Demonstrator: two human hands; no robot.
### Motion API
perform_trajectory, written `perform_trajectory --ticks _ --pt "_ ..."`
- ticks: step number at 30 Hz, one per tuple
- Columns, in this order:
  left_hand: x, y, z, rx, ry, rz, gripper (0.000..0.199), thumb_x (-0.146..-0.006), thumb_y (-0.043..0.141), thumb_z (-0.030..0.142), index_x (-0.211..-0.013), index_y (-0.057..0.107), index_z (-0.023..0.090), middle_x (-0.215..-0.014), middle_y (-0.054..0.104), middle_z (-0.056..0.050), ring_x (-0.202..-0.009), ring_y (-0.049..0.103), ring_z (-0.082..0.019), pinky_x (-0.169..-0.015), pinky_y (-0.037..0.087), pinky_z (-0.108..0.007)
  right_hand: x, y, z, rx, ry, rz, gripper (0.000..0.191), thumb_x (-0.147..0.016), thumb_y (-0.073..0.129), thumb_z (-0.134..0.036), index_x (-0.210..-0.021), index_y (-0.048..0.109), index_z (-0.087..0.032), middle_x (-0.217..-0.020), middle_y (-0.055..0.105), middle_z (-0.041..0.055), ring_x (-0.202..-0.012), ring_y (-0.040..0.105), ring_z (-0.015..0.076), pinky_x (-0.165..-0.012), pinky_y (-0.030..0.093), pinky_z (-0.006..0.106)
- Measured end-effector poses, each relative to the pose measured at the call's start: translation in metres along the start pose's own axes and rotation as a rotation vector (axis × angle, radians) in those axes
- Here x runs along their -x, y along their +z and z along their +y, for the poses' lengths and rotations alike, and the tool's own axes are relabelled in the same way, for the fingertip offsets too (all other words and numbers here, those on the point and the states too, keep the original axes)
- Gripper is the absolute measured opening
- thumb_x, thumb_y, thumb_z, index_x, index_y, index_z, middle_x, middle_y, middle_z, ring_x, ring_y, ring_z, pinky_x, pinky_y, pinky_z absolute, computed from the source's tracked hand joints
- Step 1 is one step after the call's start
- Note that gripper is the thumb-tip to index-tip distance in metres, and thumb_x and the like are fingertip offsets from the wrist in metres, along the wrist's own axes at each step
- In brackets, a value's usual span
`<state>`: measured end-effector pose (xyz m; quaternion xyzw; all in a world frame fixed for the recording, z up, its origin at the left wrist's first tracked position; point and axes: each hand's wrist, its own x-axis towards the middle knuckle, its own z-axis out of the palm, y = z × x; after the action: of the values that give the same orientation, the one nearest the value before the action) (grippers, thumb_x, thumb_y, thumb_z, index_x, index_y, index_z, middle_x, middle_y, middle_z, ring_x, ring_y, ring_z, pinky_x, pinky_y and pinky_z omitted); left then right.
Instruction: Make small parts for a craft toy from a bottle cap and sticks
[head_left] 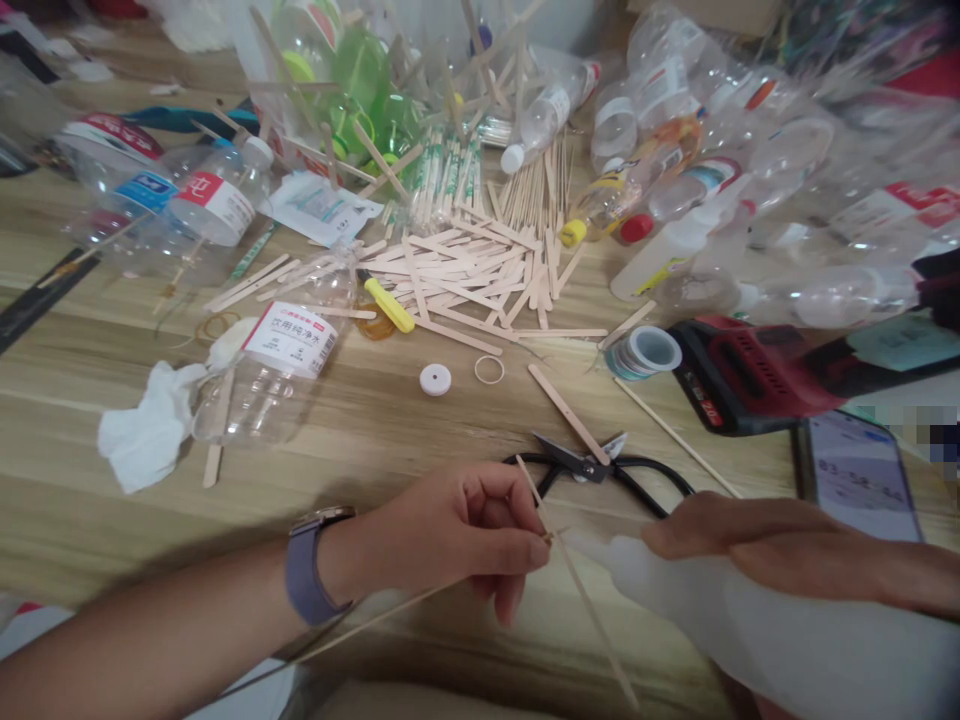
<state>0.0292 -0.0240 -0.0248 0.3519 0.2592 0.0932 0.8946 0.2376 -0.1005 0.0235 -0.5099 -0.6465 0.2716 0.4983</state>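
Note:
My left hand [465,530], with a watch on its wrist, pinches thin wooden sticks between thumb and fingers. One thin stick [600,610] slants down past the fingertips. Another stick [367,625] runs from the hand toward the lower left. Where they meet is a small brownish spot at my thumb tip. My right hand [802,540] is wrapped around a white squeeze bottle [697,600], its narrow nozzle pointing left at that spot; whether it touches, I cannot tell. Just beyond my hands lie open black-handled scissors [589,467], with a flat craft stick [566,408] resting across them.
A pile of craft sticks [465,265] covers the table's middle. Plastic bottles crowd the back and sides, one clear bottle [262,370] lying at left. A red-black power tool [780,370], a phone [859,475], a spool [645,352] and a white disc [435,379] lie nearby.

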Motion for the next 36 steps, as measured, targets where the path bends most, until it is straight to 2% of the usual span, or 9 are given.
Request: perform_trajectory --ticks 5,6,10,15,18,21,25,31,36 --pt "0.0 0.0 0.0 -0.003 -0.004 -0.004 0.038 -0.071 0.079 0.044 -0.074 0.053 0.018 -0.051 0.058 0.008 -0.046 0.057 -0.006 -0.045 0.039 -0.015 -0.004 -0.001 0.012 -0.031 -0.068 -0.076 0.033 -0.078 0.074 -0.045 -0.108 0.063 -0.034 -0.085 0.073 0.0047 -0.067 0.068 0.0256 -0.046 0.057 0.033" --pt "0.0 0.0 0.0 0.001 -0.006 -0.001 0.038 -0.071 0.079 0.045 -0.074 0.053 0.018 -0.051 0.058 0.008 -0.046 0.057 -0.006 -0.045 0.039 -0.015 -0.004 0.0 0.013 -0.052 -0.069 -0.057 0.033 -0.079 0.072 -0.049 -0.106 0.064 -0.033 -0.084 0.073 0.0047 -0.066 0.067 0.0256 -0.047 0.056 0.033" --pt "0.001 0.001 0.001 0.005 -0.002 -0.008 0.039 -0.07 0.08 0.046 -0.073 0.053 0.017 -0.052 0.057 0.008 -0.047 0.057 -0.006 -0.045 0.04 -0.016 -0.006 0.011 0.013 -0.132 0.055 0.149 0.041 -0.073 0.067 -0.07 -0.095 0.066 -0.035 -0.076 0.07 0.0009 -0.062 0.063 0.0231 -0.051 0.055 0.033" --pt "0.001 0.001 -0.001 0.012 0.016 -0.005 0.036 -0.071 0.08 0.043 -0.074 0.055 0.016 -0.055 0.059 0.008 -0.049 0.06 -0.006 -0.046 0.041 -0.016 -0.007 0.014 0.012 -0.187 0.166 0.131 0.048 -0.066 0.062 -0.077 -0.094 0.066 -0.038 -0.079 0.07 -0.0023 -0.065 0.064 0.021 -0.054 0.054 0.03" --pt "0.001 0.001 -0.002 0.022 0.009 -0.002 0.037 -0.07 0.08 0.043 -0.073 0.055 0.016 -0.054 0.059 0.008 -0.049 0.06 -0.006 -0.047 0.04 -0.016 -0.009 0.012 0.012 -0.202 0.162 0.108 0.046 -0.067 0.069 -0.071 -0.095 0.067 -0.035 -0.079 0.069 -0.0009 -0.066 0.064 0.0212 -0.05 0.053 0.029" --pt "0.001 0.001 -0.001 0.01 -0.008 -0.014 0.041 -0.068 0.081 0.047 -0.074 0.055 0.016 -0.054 0.058 0.008 -0.05 0.061 -0.007 -0.047 0.038 -0.017 -0.008 0.014 0.008 -0.186 0.207 0.145 0.042 -0.069 0.073 -0.066 -0.094 0.066 -0.034 -0.081 0.068 0.0008 -0.068 0.063 0.0215 -0.052 0.054 0.028" --pt "0.0 0.002 0.002 -0.005 -0.022 -0.053 0.045 -0.067 0.08 0.052 -0.073 0.054 0.017 -0.054 0.058 0.007 -0.051 0.061 -0.008 -0.047 0.036 -0.018 -0.005 0.016 0.004 -0.179 0.276 0.199 0.043 -0.068 0.073 -0.067 -0.092 0.066 -0.032 -0.081 0.067 0.0026 -0.069 0.063 0.0227 -0.051 0.053 0.028" --pt "0.002 0.002 0.004 0.023 0.005 -0.08 0.039 -0.073 0.078 0.045 -0.071 0.051 0.017 -0.055 0.061 0.007 -0.051 0.062 -0.008 -0.049 0.036 -0.017 -0.006 0.012 0.007 -0.151 0.235 0.136 0.044 -0.07 0.068 -0.069 -0.094 0.066 -0.032 -0.08 0.067 0.0017 -0.069 0.063 0.0215 -0.052 0.053 0.027" --pt "0.002 0.001 0.002 0.062 0.003 -0.11 0.04 -0.072 0.079 0.046 -0.071 0.05 0.017 -0.054 0.059 0.009 -0.052 0.063 -0.008 -0.05 0.035 -0.017 -0.003 0.007 0.008 -0.14 0.238 0.184 0.031 -0.077 0.07 -0.055 -0.098 0.064 -0.032 -0.085 0.066 0.0028 -0.074 0.062 0.0229 -0.058 0.055 0.029"
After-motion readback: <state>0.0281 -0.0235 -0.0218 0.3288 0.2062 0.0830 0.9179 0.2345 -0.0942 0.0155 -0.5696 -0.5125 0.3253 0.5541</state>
